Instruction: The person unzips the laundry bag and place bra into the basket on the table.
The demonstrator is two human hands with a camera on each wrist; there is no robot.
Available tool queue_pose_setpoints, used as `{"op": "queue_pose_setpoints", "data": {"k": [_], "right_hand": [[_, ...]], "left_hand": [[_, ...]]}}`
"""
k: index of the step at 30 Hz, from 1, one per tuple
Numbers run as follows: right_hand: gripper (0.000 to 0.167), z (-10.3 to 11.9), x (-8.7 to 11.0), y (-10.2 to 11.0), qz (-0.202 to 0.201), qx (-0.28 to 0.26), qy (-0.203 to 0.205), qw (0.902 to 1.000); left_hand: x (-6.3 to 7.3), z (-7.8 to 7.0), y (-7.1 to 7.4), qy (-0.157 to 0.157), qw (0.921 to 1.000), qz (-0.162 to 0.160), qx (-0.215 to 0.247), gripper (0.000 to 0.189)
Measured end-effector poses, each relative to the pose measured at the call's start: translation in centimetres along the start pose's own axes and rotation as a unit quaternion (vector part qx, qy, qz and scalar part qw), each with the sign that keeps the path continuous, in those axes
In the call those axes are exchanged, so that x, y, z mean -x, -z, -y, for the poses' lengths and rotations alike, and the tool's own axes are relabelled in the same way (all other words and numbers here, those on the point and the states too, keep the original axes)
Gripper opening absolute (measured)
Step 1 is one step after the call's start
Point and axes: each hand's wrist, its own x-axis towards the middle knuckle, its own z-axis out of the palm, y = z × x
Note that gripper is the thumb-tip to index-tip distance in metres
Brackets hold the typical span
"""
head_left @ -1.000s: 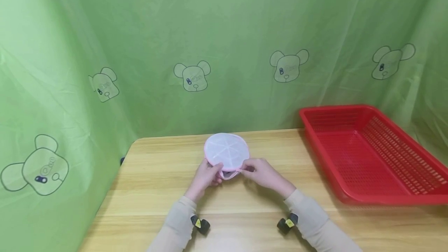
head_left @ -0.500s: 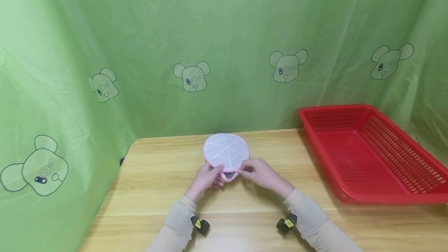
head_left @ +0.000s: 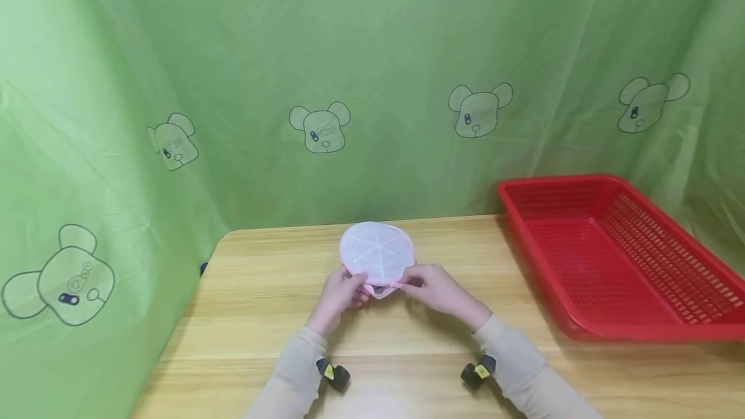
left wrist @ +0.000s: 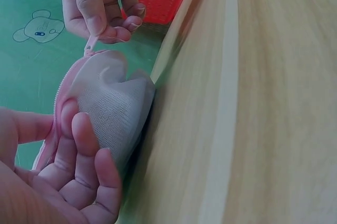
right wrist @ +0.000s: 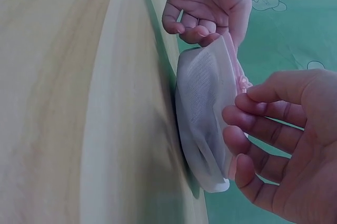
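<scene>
A round white mesh laundry bag (head_left: 377, 251) with pink zipper trim is held over the table in the head view, its top panel facing up. My left hand (head_left: 339, 296) grips its near left edge, thumb on top and fingers curled beneath. With thumb and forefinger my right hand (head_left: 438, 288) pinches the pink zipper pull (left wrist: 90, 44) at the near right edge. Between the hands, the zipper's edge gapes and the lower mesh (left wrist: 113, 108) sags. Seen from the right wrist, the white side wall (right wrist: 202, 108) is creased and bulges towards the table.
A large red plastic basket (head_left: 631, 332) stands on the right of the wooden table (head_left: 262, 302). Behind and to the left hangs a green curtain (head_left: 396, 37) printed with bear heads. Each sleeve cuff carries a small black camera (head_left: 334, 375).
The near lip of the bag dipped and then rose again. My left thumb has shifted slightly left along the edge, while the right hand keeps its pinch in nearly the same place.
</scene>
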Motion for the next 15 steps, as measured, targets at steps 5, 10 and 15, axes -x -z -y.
{"op": "queue_pose_setpoints", "data": {"k": [5,10,15], "right_hand": [[0.008,-0.01,-0.03,0.11,-0.001,0.004,-0.002,1.0],[0.009,-0.11,-0.05,0.26,0.002,0.006,-0.002,1.0],[0.008,-0.2,-0.02,0.42,-0.001,0.009,0.003,1.0]], "left_hand": [[0.03,-0.14,0.04,0.001,0.9999,-0.011,0.012,0.028],[0.0,-0.39,0.19,0.002,0.9995,-0.02,0.023,0.023],[-0.05,-0.53,0.28,0.002,0.9992,-0.029,0.027,0.018]]}}
